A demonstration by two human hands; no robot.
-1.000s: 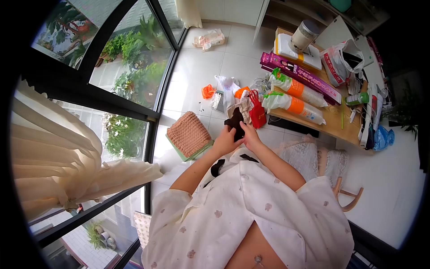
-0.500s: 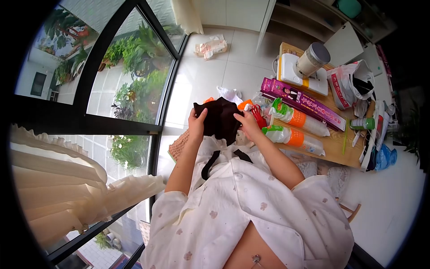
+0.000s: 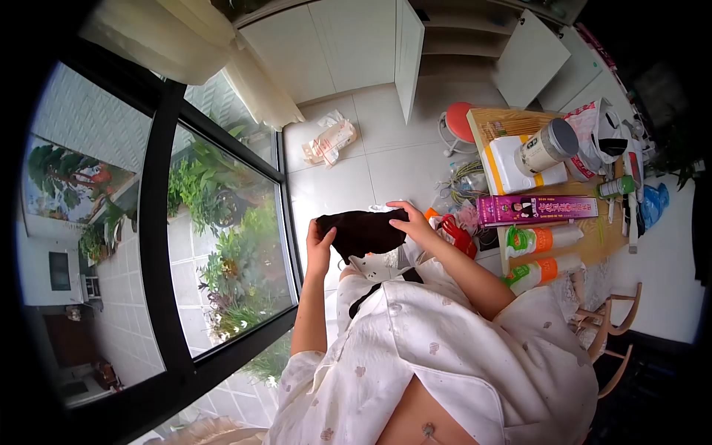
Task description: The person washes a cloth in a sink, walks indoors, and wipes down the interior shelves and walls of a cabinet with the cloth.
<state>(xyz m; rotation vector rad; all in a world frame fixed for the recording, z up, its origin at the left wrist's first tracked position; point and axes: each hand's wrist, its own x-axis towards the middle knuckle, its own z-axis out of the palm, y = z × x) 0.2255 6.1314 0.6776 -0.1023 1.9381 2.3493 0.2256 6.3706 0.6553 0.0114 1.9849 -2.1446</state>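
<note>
A piece of dark brown-black cloth (image 3: 363, 232) is stretched sideways in front of my body, above my lap. My left hand (image 3: 320, 246) pinches its left end, thumb on the near side. At the upper right corner, my right hand (image 3: 414, 225) grips the cloth between thumb and fingers. The lower edge hangs loose and uneven. Whether it is a garment cannot be made out. Below lies my white patterned clothing (image 3: 445, 356) with a black tie (image 3: 365, 298) at the waist.
To the right, a wooden table (image 3: 486, 127) bears a purple box (image 3: 534, 210), a lidded jar (image 3: 547, 147) and rolls of plastic bags (image 3: 545, 239). Behind it stands a red stool (image 3: 460, 122). A plastic package (image 3: 330, 143) lies on the floor. Glass doors (image 3: 230, 252) are at left.
My view has turned, so the room appears shifted. The cloth now spreads wider and flatter between my hands, with its lower part less spread out. Both hands keep their hold.
</note>
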